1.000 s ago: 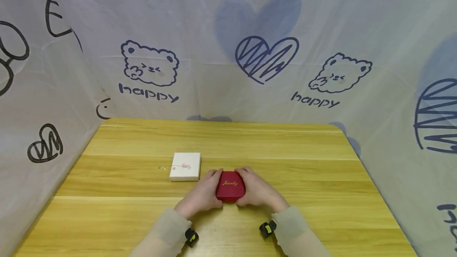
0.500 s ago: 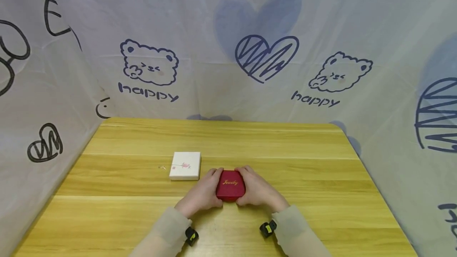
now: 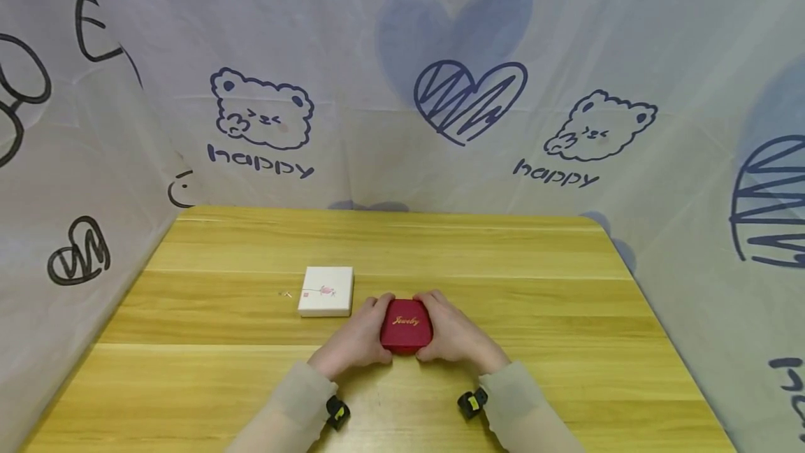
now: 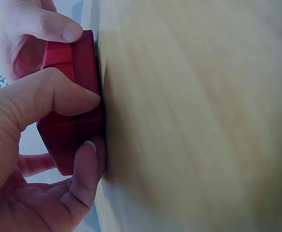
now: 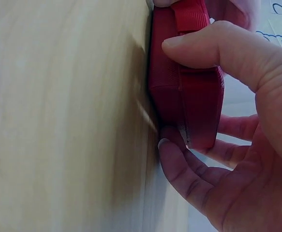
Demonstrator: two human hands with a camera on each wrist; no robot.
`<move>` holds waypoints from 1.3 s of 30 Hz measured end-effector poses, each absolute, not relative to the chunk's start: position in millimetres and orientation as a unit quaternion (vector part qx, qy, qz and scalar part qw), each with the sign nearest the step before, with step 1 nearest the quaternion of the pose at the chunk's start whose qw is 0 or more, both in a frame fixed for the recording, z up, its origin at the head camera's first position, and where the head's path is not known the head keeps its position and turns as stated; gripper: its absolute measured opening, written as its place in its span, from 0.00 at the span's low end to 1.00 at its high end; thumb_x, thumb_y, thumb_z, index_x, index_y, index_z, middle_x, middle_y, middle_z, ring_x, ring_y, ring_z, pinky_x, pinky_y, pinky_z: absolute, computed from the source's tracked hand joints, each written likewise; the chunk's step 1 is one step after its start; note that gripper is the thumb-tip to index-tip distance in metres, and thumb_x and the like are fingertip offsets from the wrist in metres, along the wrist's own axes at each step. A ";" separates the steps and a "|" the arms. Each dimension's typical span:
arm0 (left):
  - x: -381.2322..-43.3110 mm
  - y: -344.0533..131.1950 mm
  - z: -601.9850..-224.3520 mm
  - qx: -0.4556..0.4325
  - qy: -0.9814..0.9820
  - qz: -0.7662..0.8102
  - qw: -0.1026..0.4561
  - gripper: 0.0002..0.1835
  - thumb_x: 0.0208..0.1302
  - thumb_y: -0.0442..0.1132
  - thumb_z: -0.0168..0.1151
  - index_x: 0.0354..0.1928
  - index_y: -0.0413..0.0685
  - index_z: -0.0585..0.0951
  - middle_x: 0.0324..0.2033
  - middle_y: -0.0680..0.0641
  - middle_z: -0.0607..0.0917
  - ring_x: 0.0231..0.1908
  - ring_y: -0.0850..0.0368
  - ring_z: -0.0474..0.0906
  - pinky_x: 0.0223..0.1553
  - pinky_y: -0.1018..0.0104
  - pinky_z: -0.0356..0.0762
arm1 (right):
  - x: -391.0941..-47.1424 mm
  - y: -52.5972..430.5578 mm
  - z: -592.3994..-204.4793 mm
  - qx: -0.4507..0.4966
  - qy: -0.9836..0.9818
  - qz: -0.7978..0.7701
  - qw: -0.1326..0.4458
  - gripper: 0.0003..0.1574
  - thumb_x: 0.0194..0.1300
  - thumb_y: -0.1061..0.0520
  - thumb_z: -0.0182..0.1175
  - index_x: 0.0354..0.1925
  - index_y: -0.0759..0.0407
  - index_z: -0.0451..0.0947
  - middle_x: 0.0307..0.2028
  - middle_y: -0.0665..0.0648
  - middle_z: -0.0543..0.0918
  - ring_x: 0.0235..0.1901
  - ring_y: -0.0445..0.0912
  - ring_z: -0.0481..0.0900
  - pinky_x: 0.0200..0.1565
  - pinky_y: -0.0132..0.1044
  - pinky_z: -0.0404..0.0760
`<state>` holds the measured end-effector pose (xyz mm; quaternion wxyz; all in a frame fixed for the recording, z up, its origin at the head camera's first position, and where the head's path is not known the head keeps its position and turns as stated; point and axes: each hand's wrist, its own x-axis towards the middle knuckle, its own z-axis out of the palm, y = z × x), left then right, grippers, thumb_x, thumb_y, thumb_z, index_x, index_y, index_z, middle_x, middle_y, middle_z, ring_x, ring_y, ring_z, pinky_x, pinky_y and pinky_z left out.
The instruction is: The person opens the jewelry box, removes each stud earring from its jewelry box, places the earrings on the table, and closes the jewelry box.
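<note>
Head view: left hand [image 3: 357,338] and right hand [image 3: 455,333] grip a red box [image 3: 406,328] lettered "Jewelry" in gold; far cloth [image 3: 358,96] reads "happy" twice.

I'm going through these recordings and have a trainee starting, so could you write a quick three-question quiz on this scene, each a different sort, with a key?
1. Multiple choice: which word is printed in gold on the red box?
a) Happy
b) Jewelry
c) Love

2. True or false: just one hand touches that box.

3. Fill in the blank: in the head view, the tiny objects, too small to identify, lie to the ____ of the white box.

Key:
1. b
2. False: the left hand and the right hand both grip it.
3. left
</note>
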<state>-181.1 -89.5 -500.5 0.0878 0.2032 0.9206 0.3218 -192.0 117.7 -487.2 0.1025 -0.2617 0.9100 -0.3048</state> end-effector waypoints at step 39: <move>-186.4 -98.0 -501.9 0.196 0.905 0.367 0.090 0.56 0.35 0.33 0.82 0.69 0.31 0.62 0.57 0.36 0.75 0.53 0.43 0.74 0.55 0.48 0.71 | -194.6 122.2 -486.2 -0.260 0.905 -0.314 0.122 0.61 0.39 0.63 0.80 0.69 0.67 0.61 0.59 0.59 0.70 0.54 0.52 0.73 0.57 0.49 0.73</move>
